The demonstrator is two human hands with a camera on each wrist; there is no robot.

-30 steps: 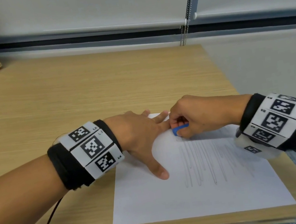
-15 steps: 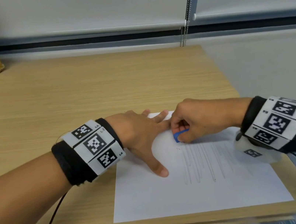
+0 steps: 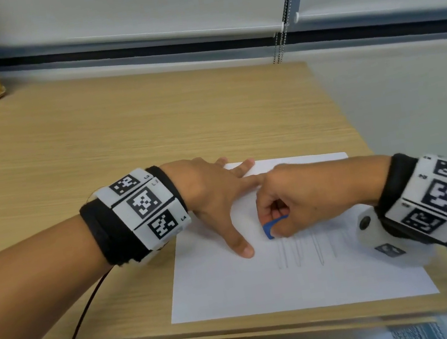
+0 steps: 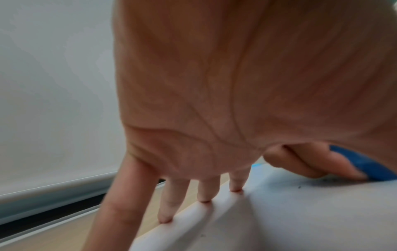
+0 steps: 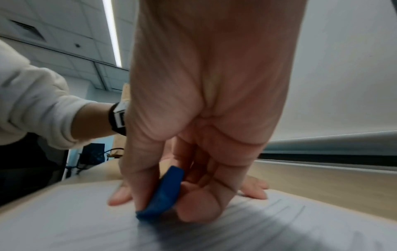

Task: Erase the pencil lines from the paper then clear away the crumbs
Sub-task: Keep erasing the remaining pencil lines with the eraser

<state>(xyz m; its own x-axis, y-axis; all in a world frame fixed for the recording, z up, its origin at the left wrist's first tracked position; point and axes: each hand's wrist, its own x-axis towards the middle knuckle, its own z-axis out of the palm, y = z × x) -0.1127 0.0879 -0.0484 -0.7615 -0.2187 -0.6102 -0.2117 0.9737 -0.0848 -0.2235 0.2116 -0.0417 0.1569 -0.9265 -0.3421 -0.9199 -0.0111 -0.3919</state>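
Your left hand lies flat, fingers spread, pressing the paper at its 10 o'clock corner on the wooden desk. Your right hand pinches the blue eraser, its tip on the sheet above the pencil lines.

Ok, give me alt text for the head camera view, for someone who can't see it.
A right hand pinches a blue eraser against a white sheet of paper, just above faint pencil lines. The left hand lies spread flat on the sheet's upper left part. The paper sits near the front right of a wooden desk; both wrists wear marker bands.
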